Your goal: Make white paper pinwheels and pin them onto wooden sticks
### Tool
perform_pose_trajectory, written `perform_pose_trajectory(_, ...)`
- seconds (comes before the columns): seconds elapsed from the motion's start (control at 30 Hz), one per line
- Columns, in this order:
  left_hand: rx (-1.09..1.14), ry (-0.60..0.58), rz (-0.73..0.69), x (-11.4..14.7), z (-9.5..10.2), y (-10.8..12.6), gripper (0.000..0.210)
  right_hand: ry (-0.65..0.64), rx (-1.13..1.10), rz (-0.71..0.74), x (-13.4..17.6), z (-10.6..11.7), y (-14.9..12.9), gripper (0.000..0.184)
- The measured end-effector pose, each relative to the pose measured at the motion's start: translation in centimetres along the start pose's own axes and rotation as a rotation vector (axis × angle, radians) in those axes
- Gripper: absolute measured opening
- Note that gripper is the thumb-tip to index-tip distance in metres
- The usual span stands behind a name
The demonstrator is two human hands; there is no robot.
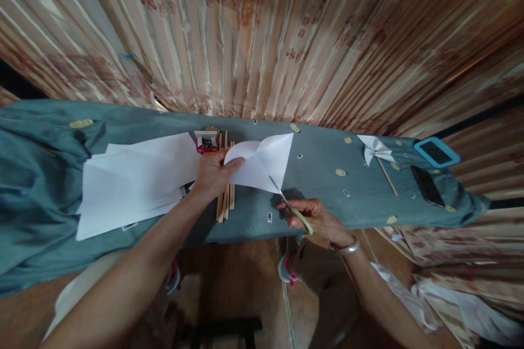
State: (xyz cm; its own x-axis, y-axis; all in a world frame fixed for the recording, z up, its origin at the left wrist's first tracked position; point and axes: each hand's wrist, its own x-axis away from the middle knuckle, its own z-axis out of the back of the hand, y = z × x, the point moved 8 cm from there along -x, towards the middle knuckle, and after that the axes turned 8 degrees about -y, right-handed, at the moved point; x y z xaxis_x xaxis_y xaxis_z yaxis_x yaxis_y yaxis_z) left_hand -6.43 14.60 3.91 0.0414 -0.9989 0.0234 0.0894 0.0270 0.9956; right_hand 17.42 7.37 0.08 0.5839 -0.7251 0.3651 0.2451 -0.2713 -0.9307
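Note:
My left hand (215,174) pinches the left edge of a white paper sheet (262,161), which bends upward near the thumb. In my right hand (313,218) is a pair of scissors (301,219) with pale green handles. Their blades meet the paper's lower edge near its right corner. Beneath my left hand lie several thin wooden sticks (224,204). Just behind that hand stands a small red box (207,143), its flap up and small dark items inside. A stack of white paper (137,180) spreads to the left.
A white paper pinwheel (374,150) on a wooden stick lies to the right. Beyond it are a dark phone (428,185) and a blue-framed object (437,151). A green patterned cloth (323,147) covers the narrow table; a pleated curtain (262,38) hangs behind.

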Motion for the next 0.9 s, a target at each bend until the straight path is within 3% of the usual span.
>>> perform_pose_trajectory(0.43, -0.003, -0.065, -0.015, 0.14, -0.83, -0.64, 0.036, 0.01, 0.024, 0.008, 0.03, 0.01, -0.27, 0.05)
perform_pose_trajectory(0.9, -0.037, -0.059, -0.025, 0.35, -0.86, -0.09, 0.032, 0.011, 0.005, 0.004, -0.18, 0.01, 0.09, 0.049)
